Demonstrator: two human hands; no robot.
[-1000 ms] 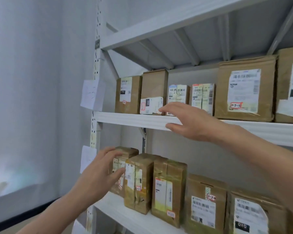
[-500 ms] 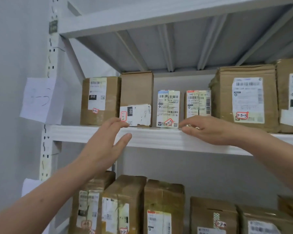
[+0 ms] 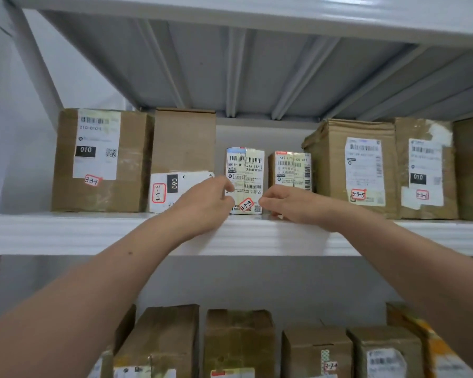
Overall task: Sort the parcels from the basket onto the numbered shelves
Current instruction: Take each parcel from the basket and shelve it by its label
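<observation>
A small parcel (image 3: 245, 170) with white labels and a red-edged tag "3-3-3" stands upright on the white upper shelf (image 3: 257, 236). My left hand (image 3: 205, 205) holds its lower left edge with curled fingers. My right hand (image 3: 287, 201) holds its lower right edge the same way. Left of it stand a brown box tagged "3-3-1" (image 3: 99, 159) and a box tagged "3-3-2" (image 3: 183, 148). To the right are a small labelled parcel (image 3: 290, 167) and a crumpled box tagged "3-3-5" (image 3: 352, 165). No basket is in view.
More brown boxes (image 3: 426, 165) fill the upper shelf's right end. A lower shelf carries a row of brown parcels (image 3: 238, 342). The grey underside of the shelf above (image 3: 230, 64) hangs close over the boxes. A white upright post (image 3: 25, 64) stands at the left.
The view rose and closed in on the upper shelf. My left hand came up from the lower parcels; both hands closed in on the "3-3-3" parcel and now hold its sides.
</observation>
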